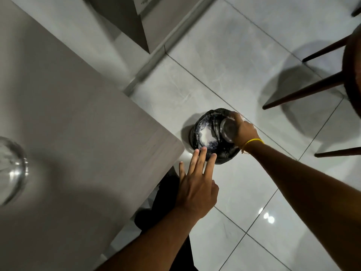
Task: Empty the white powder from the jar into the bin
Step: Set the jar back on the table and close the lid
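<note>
A small bin (197, 130) lined with a black bag stands on the tiled floor, just past the table's corner. A heap of white powder (206, 136) lies inside it. My right hand (243, 130), with a yellow band at the wrist, grips a clear glass jar (227, 129) tipped over the bin's right side, its base facing me. The jar looks see-through, with no powder visible in it. My left hand (197, 182) hovers flat with fingers spread above the bin's near edge, holding nothing.
A pale wooden table (78, 114) fills the left side. A clear glass vessel (11, 169) stands at its left edge. Dark chair legs (304, 92) reach in from the right. Glossy grey floor tiles (244, 65) surround the bin.
</note>
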`<act>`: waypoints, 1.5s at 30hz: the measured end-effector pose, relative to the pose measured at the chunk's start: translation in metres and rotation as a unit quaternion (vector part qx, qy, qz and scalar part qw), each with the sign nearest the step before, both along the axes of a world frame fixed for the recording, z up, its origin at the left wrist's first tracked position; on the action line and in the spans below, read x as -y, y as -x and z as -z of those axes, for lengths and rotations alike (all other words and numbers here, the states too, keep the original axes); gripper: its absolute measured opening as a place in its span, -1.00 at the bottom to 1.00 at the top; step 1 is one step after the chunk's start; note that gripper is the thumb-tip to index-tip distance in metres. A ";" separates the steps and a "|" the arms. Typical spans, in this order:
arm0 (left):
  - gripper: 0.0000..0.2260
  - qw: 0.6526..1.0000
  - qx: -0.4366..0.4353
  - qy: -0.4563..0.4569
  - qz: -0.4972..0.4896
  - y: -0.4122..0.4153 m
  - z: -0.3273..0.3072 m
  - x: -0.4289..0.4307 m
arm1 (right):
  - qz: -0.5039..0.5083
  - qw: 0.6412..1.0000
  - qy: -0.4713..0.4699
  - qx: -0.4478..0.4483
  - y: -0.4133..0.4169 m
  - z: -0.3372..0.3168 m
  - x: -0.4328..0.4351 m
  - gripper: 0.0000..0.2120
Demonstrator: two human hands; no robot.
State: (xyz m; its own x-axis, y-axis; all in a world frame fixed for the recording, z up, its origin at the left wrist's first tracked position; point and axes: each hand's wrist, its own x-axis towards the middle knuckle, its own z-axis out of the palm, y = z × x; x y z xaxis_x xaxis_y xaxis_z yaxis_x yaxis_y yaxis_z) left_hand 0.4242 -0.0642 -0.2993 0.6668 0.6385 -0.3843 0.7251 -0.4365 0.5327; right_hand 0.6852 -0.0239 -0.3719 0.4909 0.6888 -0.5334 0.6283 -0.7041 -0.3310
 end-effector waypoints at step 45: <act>-0.37 0.857 -0.156 -0.144 -0.470 0.402 -0.199 -0.001 | -0.418 0.895 -0.113 -0.107 0.497 -0.342 -0.117 -0.45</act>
